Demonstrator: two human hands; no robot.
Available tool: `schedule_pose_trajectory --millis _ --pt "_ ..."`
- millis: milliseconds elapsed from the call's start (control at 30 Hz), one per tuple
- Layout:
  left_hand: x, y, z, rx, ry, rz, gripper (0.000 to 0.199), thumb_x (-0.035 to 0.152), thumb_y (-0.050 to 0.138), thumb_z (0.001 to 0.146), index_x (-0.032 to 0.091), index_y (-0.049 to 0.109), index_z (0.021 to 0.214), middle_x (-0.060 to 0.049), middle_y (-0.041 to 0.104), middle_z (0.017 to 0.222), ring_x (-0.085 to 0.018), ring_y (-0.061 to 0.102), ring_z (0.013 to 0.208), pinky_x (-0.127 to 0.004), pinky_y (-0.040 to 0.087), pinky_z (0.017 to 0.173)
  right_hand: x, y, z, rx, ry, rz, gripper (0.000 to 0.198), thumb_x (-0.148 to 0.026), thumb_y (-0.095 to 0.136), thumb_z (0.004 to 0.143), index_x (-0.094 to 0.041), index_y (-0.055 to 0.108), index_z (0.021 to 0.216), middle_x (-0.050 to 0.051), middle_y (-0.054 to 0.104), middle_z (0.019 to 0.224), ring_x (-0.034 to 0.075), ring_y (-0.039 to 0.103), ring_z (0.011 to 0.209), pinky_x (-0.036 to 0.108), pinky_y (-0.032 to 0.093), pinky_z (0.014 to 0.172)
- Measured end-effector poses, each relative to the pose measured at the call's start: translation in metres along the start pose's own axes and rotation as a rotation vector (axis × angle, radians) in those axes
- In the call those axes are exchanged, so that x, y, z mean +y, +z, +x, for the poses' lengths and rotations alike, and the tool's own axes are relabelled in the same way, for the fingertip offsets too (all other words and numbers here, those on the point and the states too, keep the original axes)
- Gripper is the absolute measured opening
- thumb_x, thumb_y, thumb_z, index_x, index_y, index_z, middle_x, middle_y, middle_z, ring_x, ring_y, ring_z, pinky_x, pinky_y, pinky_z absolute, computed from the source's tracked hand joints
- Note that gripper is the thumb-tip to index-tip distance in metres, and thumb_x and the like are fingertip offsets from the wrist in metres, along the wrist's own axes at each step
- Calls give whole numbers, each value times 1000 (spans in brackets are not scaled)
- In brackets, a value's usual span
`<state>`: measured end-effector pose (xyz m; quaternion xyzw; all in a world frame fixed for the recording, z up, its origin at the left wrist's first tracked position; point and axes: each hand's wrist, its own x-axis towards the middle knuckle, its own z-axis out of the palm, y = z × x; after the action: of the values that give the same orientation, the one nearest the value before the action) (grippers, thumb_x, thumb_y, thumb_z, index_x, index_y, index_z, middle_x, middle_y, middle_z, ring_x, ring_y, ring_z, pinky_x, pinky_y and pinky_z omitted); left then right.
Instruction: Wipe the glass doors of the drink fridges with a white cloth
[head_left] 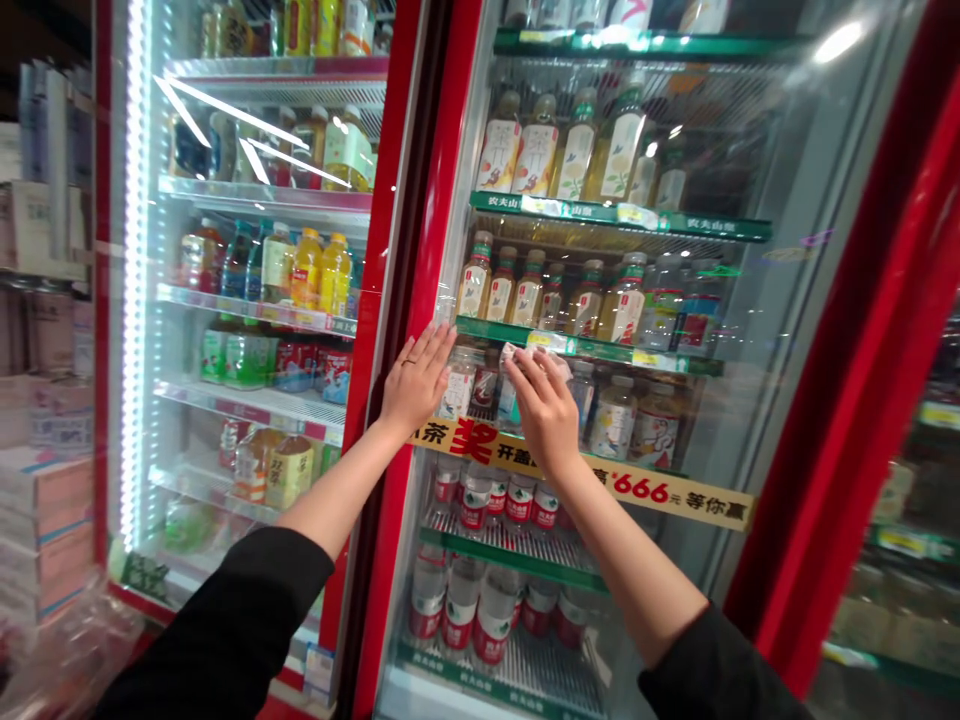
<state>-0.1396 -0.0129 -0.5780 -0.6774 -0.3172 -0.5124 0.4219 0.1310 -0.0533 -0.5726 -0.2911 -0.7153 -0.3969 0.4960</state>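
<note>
A white cloth [561, 366] is held under the bent fingers of the right hand [547, 412], against the glass door [724, 410] and above the gold banner [697, 490]. Whether it is paper or fabric cannot be told. By its crumpled look, it is judged to be very light and soft, with no stiffness, and it may be torn easily if it is of paper. It is best taken in a bunched fold, with the fingertips spread over it. The glass is judged to be stiff, smooth and rather slippery, and too heavy a push should be avoided.

The left hand [420, 378] is laid flat, with the fingers close together, at the red frame [444, 180] beside the glass; nothing is seen to be held in it.

One cloth and one banner are counted. Behind the glass, six tea bottles [527, 290] can be counted on the shelf just above the hands, and three water bottles [460, 605] in the front of the lowest shelf; those behind are too hidden to be counted. In the left cooler, two orange-yellow bottles [335, 275] are seen, with two green packs [251, 357] below them.
</note>
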Motion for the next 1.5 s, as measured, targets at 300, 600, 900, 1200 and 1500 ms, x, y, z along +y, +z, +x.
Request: schedule_pose_trajectory --millis 300,600,900,1200,1500 --pt "2 10 -7 102 -98 -107 73 22 41 116 24 15 184 -10 27 188 -25 25 176 -49 25 146 26 -12 2 -22 -66 4 60 -11 44 116 -34 53 170 3 63 169 27 49 166 55 48 138" --pt "4 8 -5 139 -146 -84 71 25 36 118 24 10 185 -9 24 189 -22 21 177 -46 28 145 -3 12 30 3 -135 63 54 -10 44 116 -27 60 165 4 64 168 25 47 166 51 51 137" --pt "5 8 -10 86 -33 -19 74 22 41 116 23 14 185 -10 35 185 -23 33 173 -45 30 144 30 -15 34 76 29 7 54 -12 47 115 -32 65 161 3 68 163 31 55 161 60 54 132" --pt "6 7 -10 89 -166 -47 71 25 35 118 21 10 185 -11 28 188 -25 26 175 -47 32 143 -10 18 45 -80 -186 95 58 -4 44 112 -26 62 163 4 63 168 24 47 166 51 51 137" --pt "13 5 -11 82 -295 -81 72 25 31 118 24 4 185 -8 21 190 -22 19 177 -46 29 145 8 14 42 100 -58 104 58 -10 50 114 -34 60 166 3 67 164 28 53 162 52 54 134"
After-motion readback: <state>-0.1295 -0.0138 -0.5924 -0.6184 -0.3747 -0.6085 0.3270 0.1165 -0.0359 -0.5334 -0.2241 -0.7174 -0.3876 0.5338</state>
